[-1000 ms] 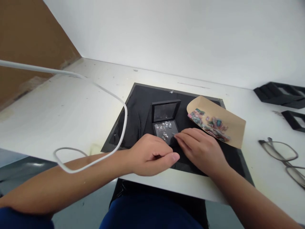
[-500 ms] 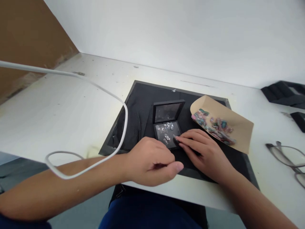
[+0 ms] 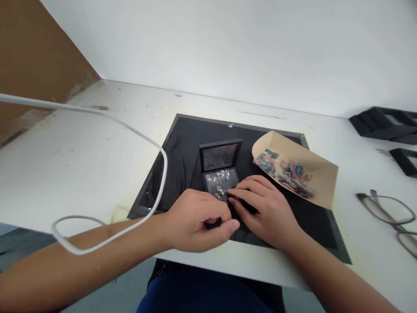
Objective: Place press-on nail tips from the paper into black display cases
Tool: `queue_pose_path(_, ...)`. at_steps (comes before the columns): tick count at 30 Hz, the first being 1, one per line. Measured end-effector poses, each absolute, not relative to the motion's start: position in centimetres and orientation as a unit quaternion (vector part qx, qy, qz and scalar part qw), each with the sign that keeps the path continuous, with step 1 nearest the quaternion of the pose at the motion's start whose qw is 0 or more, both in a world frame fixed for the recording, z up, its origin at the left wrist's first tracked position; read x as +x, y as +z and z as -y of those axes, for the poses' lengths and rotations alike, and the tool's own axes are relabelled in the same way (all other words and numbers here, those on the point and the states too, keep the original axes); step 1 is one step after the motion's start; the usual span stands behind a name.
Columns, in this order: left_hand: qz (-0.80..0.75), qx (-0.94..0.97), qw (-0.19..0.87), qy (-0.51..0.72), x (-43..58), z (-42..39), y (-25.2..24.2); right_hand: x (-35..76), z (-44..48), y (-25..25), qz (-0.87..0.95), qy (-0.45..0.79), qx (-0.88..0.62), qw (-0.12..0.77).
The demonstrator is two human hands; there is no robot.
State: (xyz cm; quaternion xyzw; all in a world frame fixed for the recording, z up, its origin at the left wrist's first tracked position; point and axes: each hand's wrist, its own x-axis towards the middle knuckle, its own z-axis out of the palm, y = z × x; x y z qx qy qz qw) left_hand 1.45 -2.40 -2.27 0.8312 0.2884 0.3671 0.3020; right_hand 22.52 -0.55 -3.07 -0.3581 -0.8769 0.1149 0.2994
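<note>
A small black box (image 3: pixel 220 170) stands open on a black mat (image 3: pixel 185 148), its lid upright and several clear stones lying in its base. My left hand (image 3: pixel 198 219) is curled just in front of the box, pinching a small dark thing I cannot make out. My right hand (image 3: pixel 265 211) lies beside it, fingers pressed together at the box's near right corner, fingertips touching a dark piece there. A brown paper sheet (image 3: pixel 312 174) to the right of the box carries several small coloured stones (image 3: pixel 283 171).
A white cable (image 3: pixel 130 126) loops across the left of the white table (image 3: pixel 81 148). Eyeglasses (image 3: pixel 389 215) lie at the right edge. Black trays (image 3: pixel 384 124) sit at the far right. A brown board (image 3: pixel 39 65) stands at the left. My legs show under the table's near edge.
The view has shifted slightly. My left hand closed tighter, a dark thing now showing in its pinch. My right hand stayed at the box's near corner.
</note>
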Motion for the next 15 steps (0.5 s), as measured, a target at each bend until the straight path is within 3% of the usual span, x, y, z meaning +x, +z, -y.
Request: queue_pose_path(15, -0.155, 0.826, 0.249, 0.482, 1.44, 3.03, -2.18, 21.66, 0.83, -3.43, 0.839, 0.098, -0.456, 0.280)
